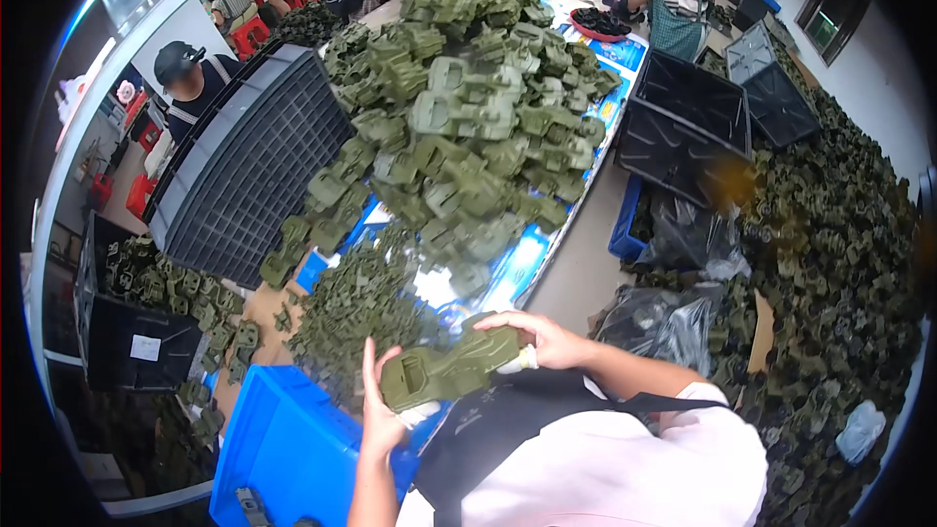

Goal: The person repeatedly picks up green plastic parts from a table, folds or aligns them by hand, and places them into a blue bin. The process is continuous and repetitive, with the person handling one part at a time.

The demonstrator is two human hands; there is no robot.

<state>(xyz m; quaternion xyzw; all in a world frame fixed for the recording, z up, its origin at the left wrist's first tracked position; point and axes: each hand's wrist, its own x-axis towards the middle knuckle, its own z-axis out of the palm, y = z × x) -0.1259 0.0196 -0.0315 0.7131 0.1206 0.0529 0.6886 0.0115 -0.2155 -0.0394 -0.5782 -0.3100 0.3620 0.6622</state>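
Both hands hold one elongated olive-green moulded plastic part (449, 368), located just above the near end of the tabletop and in front of the wearer's black apron (508, 420). The fingers of the left hand (381, 410) are extended upward at the part's left end, with a white covering near the thumb. The fingers of the right hand (543, 340) are closed on the opposite end, one lying along its upper edge; a white covering shows there also.

The tabletop (525, 268), covered in blue-and-white printed sheeting, carries a tall heap of olive-green moulded parts (468, 146) and, nearer the hands, a low pile of small green pieces (351, 307). A black grid-bottomed plastic crate (259, 161) stands tilted on the left. Co-workers are present at the far end and left.

A bright blue plastic bin (283, 420) adjoins the left forearm. Beyond the tabletop's right edge, a strip of pale floor (586, 259) separates it from an open black plastic crate (688, 102) and a translucent plastic bag (654, 327). Further right, dark green parts (830, 234) are banked towards the wall.
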